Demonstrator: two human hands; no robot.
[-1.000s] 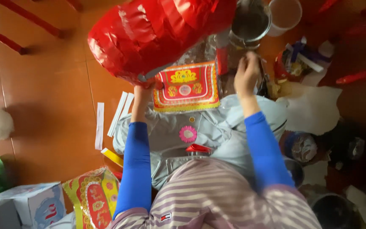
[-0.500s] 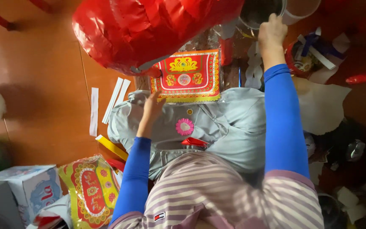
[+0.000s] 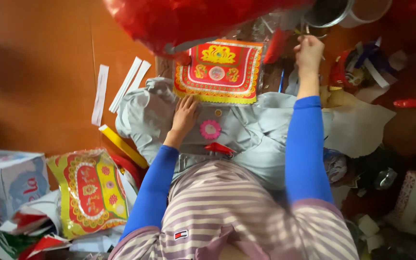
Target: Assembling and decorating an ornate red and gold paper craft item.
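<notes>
- Resting flat, the left hand [image 3: 185, 117] lay open, fingers spread, on the pale grey cloth [image 3: 246, 130] covering the lap, just below the red and yellow ornate printed paper sheet [image 3: 217, 71]; it gripped nothing.
- The right hand [image 3: 309, 53] was raised beside the round metal pot [image 3: 328, 12], fingers curled; whether it pinched a thin tool could not be told.
- The paper sheet lay beyond the knees, partly under the large shiny red foil lantern [image 3: 188, 19].
- Good practice, as judged: the left palm should have kept the cloth taut and the sheet flat.
</notes>
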